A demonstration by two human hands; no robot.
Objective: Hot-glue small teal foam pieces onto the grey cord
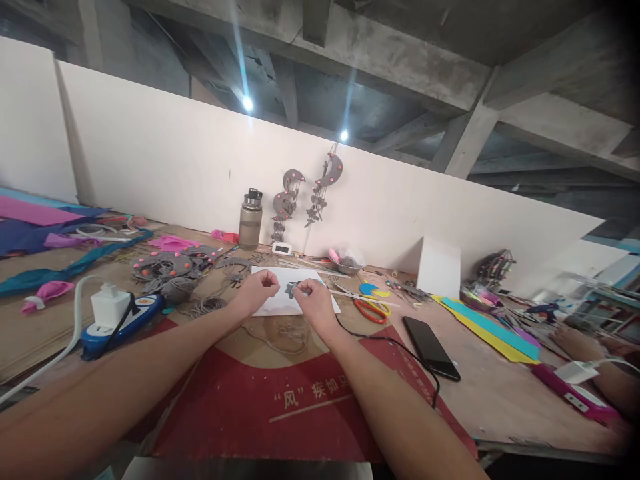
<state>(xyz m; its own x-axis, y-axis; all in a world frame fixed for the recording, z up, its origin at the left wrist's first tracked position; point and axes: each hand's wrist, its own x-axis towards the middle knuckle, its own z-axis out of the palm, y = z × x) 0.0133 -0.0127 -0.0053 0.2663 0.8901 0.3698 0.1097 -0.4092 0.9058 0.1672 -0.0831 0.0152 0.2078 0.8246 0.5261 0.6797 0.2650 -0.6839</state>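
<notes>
Over white paper [281,305], a small grey piece [289,290] could slip.
Right hand [318,303] pinches only its edge; left hand [254,293] pinches narrowly, contents unclear.

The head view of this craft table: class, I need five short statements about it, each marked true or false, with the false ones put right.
1. The right hand has a small dark piece at its fingertips. True.
2. The bottle lies on its side. False: the bottle stands upright.
3. The black phone lies to the right of the white sheet. True.
4. The charger on the blue power strip is black. False: that charger is white.
5. A grey crescent decoration hangs against the white partition. True.
</notes>
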